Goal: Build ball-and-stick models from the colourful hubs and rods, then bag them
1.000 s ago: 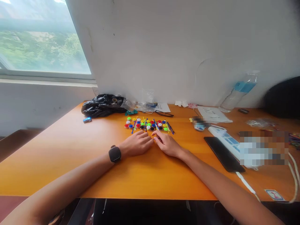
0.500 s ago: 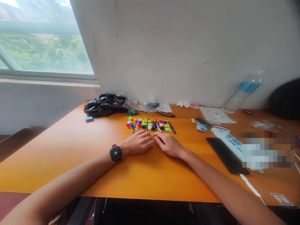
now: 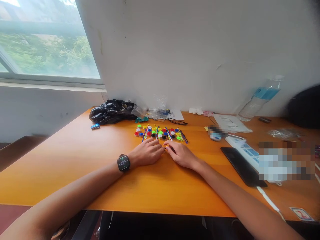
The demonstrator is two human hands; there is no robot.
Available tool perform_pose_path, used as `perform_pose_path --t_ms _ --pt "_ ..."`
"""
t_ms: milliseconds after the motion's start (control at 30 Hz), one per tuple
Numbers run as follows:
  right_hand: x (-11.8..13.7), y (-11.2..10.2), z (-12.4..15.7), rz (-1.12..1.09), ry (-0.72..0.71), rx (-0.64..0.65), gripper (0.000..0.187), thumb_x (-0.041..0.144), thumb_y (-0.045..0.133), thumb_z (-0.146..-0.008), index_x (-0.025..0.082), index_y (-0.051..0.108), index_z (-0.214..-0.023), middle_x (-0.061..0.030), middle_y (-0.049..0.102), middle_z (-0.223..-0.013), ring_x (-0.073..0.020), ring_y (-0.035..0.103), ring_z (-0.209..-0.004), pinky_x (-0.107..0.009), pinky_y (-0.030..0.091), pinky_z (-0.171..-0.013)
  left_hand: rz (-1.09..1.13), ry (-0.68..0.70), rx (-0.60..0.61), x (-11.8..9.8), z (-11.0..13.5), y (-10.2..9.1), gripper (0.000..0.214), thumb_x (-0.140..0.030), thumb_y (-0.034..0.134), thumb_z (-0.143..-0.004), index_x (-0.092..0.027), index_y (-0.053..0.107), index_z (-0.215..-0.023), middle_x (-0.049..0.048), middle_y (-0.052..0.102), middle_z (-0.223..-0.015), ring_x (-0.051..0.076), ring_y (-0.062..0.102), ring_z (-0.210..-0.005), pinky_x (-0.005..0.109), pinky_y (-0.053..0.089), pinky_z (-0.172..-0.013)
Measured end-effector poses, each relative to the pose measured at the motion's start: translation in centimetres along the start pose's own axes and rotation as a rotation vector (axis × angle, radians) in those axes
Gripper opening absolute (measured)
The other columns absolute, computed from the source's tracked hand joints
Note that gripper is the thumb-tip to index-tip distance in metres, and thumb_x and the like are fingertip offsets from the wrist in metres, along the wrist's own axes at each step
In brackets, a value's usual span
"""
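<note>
My left hand (image 3: 150, 151) rests on the wooden table (image 3: 50, 160), back up, fingers side by side and loosely bent. Its thumb is out of sight. A black smartwatch (image 3: 123, 163) with a lit screen sits on that wrist. Beside it lies my right hand (image 3: 182, 154), its thumb and forefinger parted, the tips close to the left fingertips. Nothing I can make out is held in either hand. Just beyond them, several small round colored pieces (image 3: 160, 132) form rows, with thin colored sticks (image 3: 183, 136) lying between and beside them.
Behind lie a black plastic bag (image 3: 112, 111), clear plastic packaging (image 3: 160, 105) and a small blue item (image 3: 95, 126). At right are a black phone (image 3: 242, 166), a white power strip (image 3: 246, 151), papers (image 3: 232, 123) and a tilted clear bottle (image 3: 257, 100).
The smartwatch screen has changed from a green icon to lines of text. Both hands have stayed almost in place.
</note>
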State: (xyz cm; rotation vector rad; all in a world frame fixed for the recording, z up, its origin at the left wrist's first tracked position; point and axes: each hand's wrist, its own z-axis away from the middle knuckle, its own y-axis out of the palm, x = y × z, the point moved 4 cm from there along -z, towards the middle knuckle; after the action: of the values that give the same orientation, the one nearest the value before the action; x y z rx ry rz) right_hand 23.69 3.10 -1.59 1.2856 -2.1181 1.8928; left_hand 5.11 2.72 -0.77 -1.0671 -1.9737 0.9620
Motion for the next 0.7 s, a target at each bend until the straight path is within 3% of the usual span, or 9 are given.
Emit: perform_pose_path --t_ms 367,700 --pt "0.72 -0.29 0.03 0.012 -0.018 0.031 0.021 0.028 0.047 -0.108 0.023 0.065 -0.099 -0.0044 0.072 -0.09 -0.0199 0.065 -0.08 -0.03 0.044 -0.074 0.042 -0.059 -0.054 0.57 0.16 0.24 0.023 -0.028 0.049 -0.108 -0.018 0.069 -0.101 0.0072 0.067 -0.085 0.023 0.062 -0.082 0.038 0.05 -0.077" --pt "0.72 -0.18 -0.11 0.012 -0.042 0.03 0.022 0.027 0.048 -0.108 0.023 0.066 -0.097 -0.005 0.073 -0.091 -0.0208 0.065 -0.083 -0.031 0.045 -0.077 0.13 -0.049 -0.016 0.39 -0.05 0.31 0.021 -0.021 0.05 -0.106 -0.018 0.063 -0.09 0.0061 0.065 -0.082 0.021 0.061 -0.079 0.037 0.049 -0.074"
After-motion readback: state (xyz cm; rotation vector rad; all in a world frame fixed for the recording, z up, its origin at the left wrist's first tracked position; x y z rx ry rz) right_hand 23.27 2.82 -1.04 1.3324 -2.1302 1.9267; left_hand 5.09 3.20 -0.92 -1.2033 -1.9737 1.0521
